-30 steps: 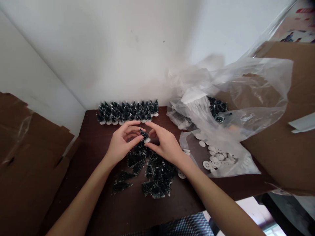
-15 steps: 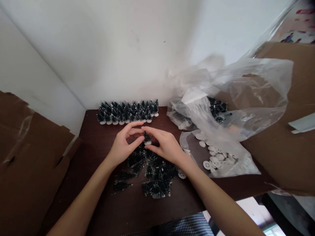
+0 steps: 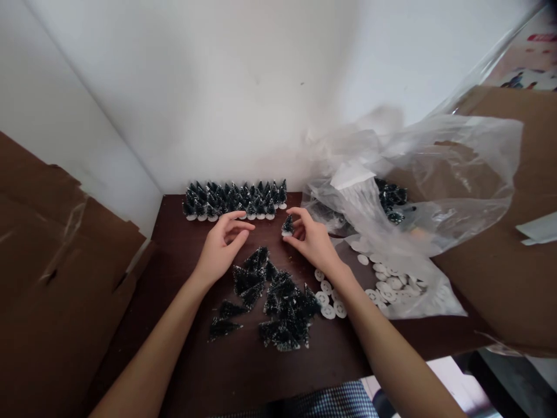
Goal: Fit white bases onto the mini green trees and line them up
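Between thumb and fingers, my right hand (image 3: 311, 235) grips a small dark green tree (image 3: 288, 224), upright on its white round base. My left hand (image 3: 225, 241) is apart from it on the left, fingers spread and nothing between them. Behind my hands, rows of similar trees on white bases (image 3: 221, 199) stand along the wall. A pile of loose trees (image 3: 287, 302) lies on the dark brown table (image 3: 261, 371) below my hands. Several loose white discs (image 3: 328, 311) lie beside my right forearm.
A clear plastic bag (image 3: 465, 168) on the right spreads over more white discs (image 3: 394, 283) and dark trees (image 3: 391, 194). Cardboard stands at the left (image 3: 56, 261) and at the right (image 3: 491, 278). A white wall (image 3: 243, 98) rises behind the table.
My right hand has moved right, away from my left, carrying the tree. My left hand no longer touches the tree and its fingers are apart. The view has shifted slightly.
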Demonstrator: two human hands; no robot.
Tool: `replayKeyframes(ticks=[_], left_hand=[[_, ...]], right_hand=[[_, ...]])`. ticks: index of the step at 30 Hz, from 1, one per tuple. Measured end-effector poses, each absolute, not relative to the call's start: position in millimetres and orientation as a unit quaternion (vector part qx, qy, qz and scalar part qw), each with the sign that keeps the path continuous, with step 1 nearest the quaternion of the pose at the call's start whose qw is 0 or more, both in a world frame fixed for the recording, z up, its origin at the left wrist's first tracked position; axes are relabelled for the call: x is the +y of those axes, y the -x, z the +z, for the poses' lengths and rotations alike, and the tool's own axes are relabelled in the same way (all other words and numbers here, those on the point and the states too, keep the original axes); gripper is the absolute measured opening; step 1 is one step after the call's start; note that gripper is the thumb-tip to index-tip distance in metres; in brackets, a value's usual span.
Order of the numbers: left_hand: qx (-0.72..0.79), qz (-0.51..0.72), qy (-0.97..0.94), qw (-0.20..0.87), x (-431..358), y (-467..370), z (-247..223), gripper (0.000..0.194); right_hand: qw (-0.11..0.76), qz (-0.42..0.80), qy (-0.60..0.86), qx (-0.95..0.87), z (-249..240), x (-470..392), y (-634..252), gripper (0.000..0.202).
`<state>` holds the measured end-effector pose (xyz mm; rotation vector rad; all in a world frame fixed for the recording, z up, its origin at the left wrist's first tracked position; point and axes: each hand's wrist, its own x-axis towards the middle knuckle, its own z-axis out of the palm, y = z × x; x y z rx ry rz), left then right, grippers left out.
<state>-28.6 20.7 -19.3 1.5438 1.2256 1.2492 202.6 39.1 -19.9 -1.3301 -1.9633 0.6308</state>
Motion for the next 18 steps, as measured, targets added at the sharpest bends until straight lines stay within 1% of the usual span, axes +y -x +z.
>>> replayKeyframes(ticks=[5,12,18], left_hand=[[0.486,0.475,-0.620,0.393,22,28,-25,0.038],[0.457,0.409,-0.665,0.426,22,28,-31,0.039],[0.460,0.387,-0.662,0.448,21,28,-30,0.039]], right_hand=[[0.312,0.216,0.534,-0.756,-20,59,-199,0.051],[0.341,0.189,0.529,-0.754,-30,98,-191,0.047],[0.353,0.203,0.538,-0.738,-39,110,-187,0.043]])
